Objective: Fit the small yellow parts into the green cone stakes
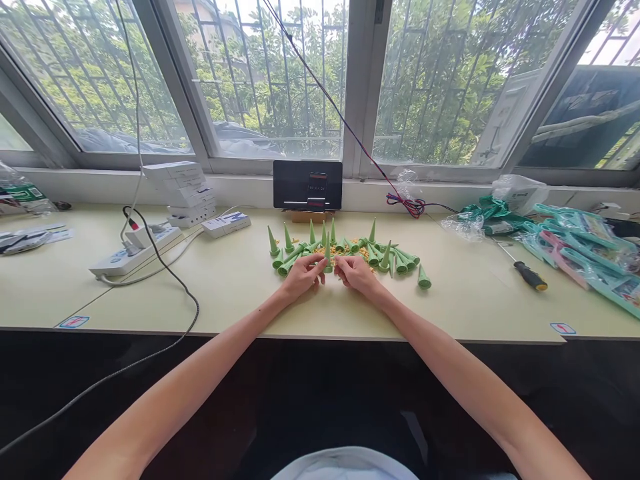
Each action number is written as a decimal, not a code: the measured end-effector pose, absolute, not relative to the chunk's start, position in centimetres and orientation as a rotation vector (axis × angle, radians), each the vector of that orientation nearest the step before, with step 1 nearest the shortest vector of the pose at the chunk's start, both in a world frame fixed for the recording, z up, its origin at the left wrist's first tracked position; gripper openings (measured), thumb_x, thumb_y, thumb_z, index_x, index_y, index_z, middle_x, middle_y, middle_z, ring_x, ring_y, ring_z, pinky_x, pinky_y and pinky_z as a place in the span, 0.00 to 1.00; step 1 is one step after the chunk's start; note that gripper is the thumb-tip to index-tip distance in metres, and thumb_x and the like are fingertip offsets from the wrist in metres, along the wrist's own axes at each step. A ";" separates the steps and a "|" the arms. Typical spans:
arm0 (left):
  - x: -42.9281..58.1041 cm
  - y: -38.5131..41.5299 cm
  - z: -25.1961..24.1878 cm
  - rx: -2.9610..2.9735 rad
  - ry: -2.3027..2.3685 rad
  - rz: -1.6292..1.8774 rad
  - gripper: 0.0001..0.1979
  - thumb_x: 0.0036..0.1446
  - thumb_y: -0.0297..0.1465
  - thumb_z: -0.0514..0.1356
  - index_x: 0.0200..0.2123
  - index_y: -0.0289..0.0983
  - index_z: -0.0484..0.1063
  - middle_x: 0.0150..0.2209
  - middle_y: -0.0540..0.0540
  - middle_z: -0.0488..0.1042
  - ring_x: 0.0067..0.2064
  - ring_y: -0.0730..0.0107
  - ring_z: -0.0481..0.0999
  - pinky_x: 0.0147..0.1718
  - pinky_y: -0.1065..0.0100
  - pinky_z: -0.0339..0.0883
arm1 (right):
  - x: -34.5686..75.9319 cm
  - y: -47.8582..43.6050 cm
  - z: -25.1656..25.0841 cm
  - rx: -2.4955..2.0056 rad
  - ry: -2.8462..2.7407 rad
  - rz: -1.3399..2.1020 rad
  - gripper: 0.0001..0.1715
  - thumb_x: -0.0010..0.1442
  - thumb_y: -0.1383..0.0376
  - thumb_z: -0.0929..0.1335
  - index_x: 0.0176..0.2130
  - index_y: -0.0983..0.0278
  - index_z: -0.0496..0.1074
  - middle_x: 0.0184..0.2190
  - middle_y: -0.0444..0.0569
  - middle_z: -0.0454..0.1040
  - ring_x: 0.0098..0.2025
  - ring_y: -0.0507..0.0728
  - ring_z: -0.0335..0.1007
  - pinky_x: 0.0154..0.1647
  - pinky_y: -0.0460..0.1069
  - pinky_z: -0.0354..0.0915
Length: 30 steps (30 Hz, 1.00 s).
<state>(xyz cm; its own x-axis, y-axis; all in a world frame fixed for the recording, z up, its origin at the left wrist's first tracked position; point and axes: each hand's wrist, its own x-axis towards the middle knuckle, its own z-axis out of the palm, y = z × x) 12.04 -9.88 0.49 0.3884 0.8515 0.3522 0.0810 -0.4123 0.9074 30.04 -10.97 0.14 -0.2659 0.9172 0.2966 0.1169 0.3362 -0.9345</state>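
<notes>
A pale green cone (327, 255) with a flared base stands point up between my hands. My left hand (303, 275) is closed on it from the left, thumb and fingers near its lower part. Just to the right, my right hand (356, 273) is pinched shut close to the cone's base; whatever its fingertips hold is too small or hidden to make out. Behind my hands lies a heap of similar green cones, some upright, like one at the left (273, 241), others on their sides, like one at the right (424, 277). Small yellow pieces (354, 247) are scattered among them.
A dark screen (306, 187) stands behind the heap. To the left are a power strip (135, 252) with a cable hanging over the table edge and stacked white boxes (183, 193). A screwdriver (530, 275) and plastic-wrapped teal items (590, 247) lie at the right.
</notes>
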 end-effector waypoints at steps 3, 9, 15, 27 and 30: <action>12.0 -9.9 0.6 1.703 0.841 1.113 0.17 0.59 0.44 0.59 0.35 0.34 0.73 0.25 0.48 0.71 0.21 0.74 0.71 0.14 0.74 0.62 | 30.1 -11.3 0.2 -0.970 -1.779 0.632 0.24 0.64 0.48 0.62 0.29 0.64 0.68 0.22 0.44 0.67 0.21 0.49 0.58 0.24 0.46 0.58; 11.9 -9.9 0.6 1.651 0.852 1.102 0.18 0.59 0.43 0.59 0.31 0.33 0.72 0.23 0.47 0.69 0.20 0.75 0.68 0.16 0.73 0.62 | 30.5 -11.2 0.0 -0.892 -1.934 0.368 0.21 0.66 0.52 0.61 0.31 0.64 0.68 0.27 0.46 0.69 0.25 0.51 0.59 0.29 0.47 0.58; 11.9 -10.2 0.8 1.677 0.854 1.094 0.18 0.59 0.44 0.58 0.30 0.32 0.73 0.24 0.46 0.71 0.19 0.76 0.68 0.17 0.73 0.61 | 30.6 -11.0 -0.2 -0.843 -1.958 0.283 0.21 0.68 0.56 0.60 0.27 0.63 0.64 0.23 0.44 0.64 0.26 0.51 0.57 0.31 0.47 0.55; 12.0 -10.2 0.7 1.772 0.809 1.100 0.16 0.58 0.44 0.60 0.31 0.35 0.73 0.20 0.49 0.68 0.18 0.74 0.67 0.16 0.72 0.60 | 30.5 -11.3 0.1 -0.965 -1.856 0.527 0.27 0.65 0.50 0.59 0.23 0.64 0.64 0.20 0.43 0.63 0.23 0.50 0.55 0.27 0.46 0.53; 12.0 -10.2 0.6 1.792 0.812 1.098 0.16 0.58 0.44 0.60 0.33 0.35 0.73 0.21 0.49 0.69 0.18 0.74 0.67 0.15 0.72 0.60 | 30.6 -11.3 0.1 -0.974 -1.836 0.574 0.27 0.65 0.49 0.60 0.22 0.64 0.64 0.19 0.42 0.61 0.22 0.50 0.52 0.25 0.46 0.51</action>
